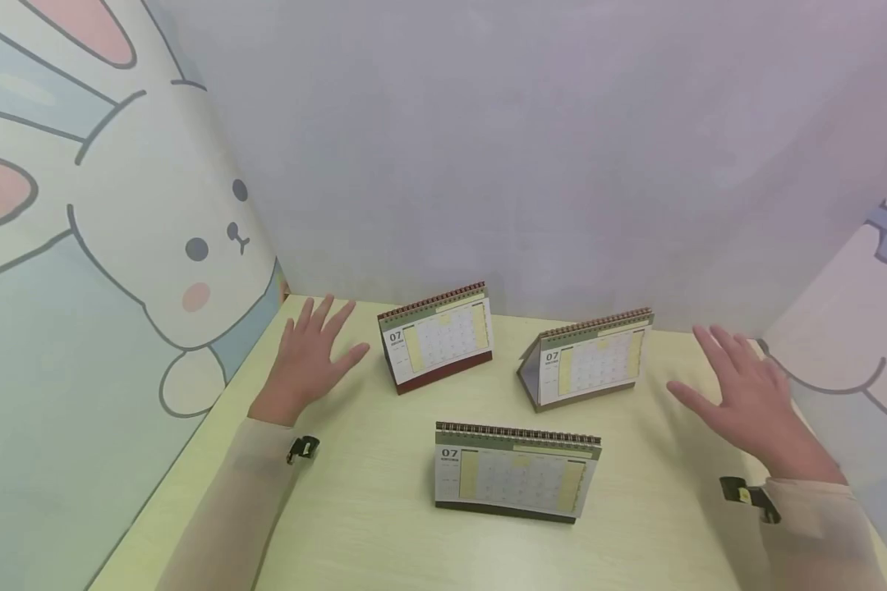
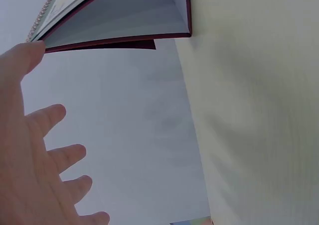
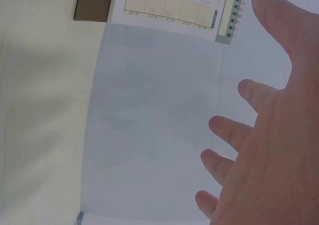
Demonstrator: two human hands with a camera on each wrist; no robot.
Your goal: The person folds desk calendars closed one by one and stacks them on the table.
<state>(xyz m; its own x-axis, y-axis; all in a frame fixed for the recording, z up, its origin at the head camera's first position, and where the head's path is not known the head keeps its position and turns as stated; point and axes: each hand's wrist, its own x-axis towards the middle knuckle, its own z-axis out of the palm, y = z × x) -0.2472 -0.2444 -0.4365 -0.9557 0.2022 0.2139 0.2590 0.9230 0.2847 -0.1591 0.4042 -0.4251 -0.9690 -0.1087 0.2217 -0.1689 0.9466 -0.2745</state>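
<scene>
Three spiral-bound desk calendars stand on the table, each showing 07. The calendar with a dark red base [image 1: 443, 338] is at the back left, one with a brown base [image 1: 595, 361] at the back right, and one with a dark base [image 1: 513, 476] nearer the front. My left hand [image 1: 306, 361] is spread beside the red-based calendar [image 2: 119, 16], apart from it in the head view. My right hand [image 1: 754, 402], fingers also spread, hovers right of the brown-based calendar [image 3: 169, 8]. Neither hand holds anything.
The pale wooden table [image 1: 369, 525] meets a plain grey wall [image 1: 517, 164] at the back. A side panel with a cartoon rabbit [image 1: 155, 222] rises at left, another printed panel [image 1: 865, 353] at right. Black straps [image 1: 303, 448] sit at both wrists.
</scene>
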